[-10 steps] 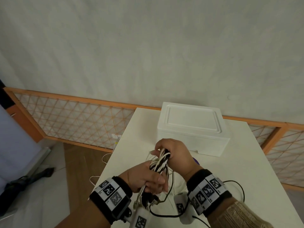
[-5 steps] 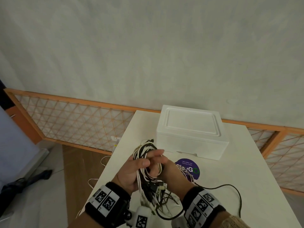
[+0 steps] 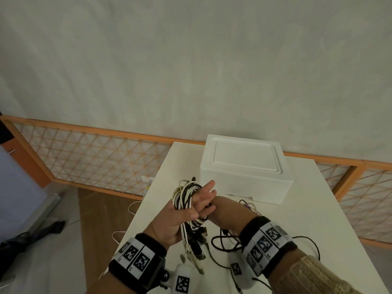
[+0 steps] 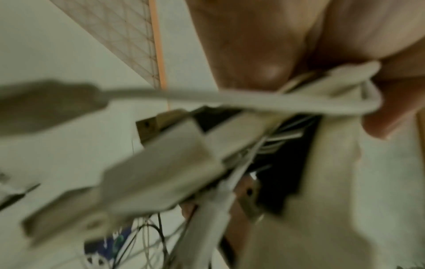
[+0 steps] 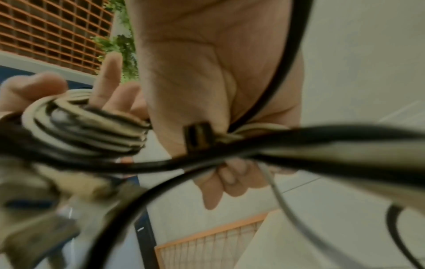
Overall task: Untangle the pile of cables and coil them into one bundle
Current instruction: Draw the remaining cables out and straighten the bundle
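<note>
Coiling step in hand, not the untangling: the left hand stands palm up above the near-left part of the white table, with a coil of white and black cables looped around its palm. Left fingers are straight and slightly spread, pointing far-right; the thumb lies across the strands and presses them to the palm. Loose plug ends hang from the coil below the left wrist. The right hand is just right of the left and mostly hidden behind it in the head view; in the right wrist view its fingers curl around a bunch of black and white strands, so it is gripping the tail. More slack, mostly black cable, lies loose on the table near the right wrist and trails off to the right. Judgement: well along, several wraps made, tail not wound in yet. Next move likely calls for carrying the tail around the left palm again, keeping tension so the wraps don't slip off the straight fingers, and letting the slack feed without snagging on the plugs. White foam box sits on the far side of the table, apart from the cables.
</note>
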`<state>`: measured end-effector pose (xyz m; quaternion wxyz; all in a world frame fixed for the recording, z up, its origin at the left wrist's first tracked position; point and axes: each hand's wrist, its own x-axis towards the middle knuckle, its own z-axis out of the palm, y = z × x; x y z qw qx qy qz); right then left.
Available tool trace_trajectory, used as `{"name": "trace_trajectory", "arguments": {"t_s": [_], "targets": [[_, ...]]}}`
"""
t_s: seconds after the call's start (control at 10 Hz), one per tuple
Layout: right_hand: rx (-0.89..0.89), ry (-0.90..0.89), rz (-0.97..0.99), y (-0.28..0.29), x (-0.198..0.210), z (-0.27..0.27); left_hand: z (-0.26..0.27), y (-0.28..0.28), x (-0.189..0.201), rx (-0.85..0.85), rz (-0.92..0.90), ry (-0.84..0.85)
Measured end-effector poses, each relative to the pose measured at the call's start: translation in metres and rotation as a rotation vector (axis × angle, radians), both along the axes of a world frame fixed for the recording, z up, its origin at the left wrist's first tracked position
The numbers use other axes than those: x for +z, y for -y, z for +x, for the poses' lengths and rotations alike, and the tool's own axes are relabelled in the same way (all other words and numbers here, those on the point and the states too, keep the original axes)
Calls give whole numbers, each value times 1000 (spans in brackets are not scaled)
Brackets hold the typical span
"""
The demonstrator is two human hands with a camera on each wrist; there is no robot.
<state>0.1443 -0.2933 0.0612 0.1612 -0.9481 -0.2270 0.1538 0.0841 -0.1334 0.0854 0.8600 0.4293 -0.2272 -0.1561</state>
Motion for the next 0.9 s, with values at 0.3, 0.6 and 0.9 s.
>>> {"name": "trace_trajectory", "arguments": {"t_s": [0.3,0.6,0.9], "targets": [[210,33,-340,-32,17,-32,1,13,1,271,-41,-125],[45,147,-171,-23,37,-39,6,7,2,401,115,-97],[160,-19,34,5,59,-32,7,10,4,419,431,87]]}}
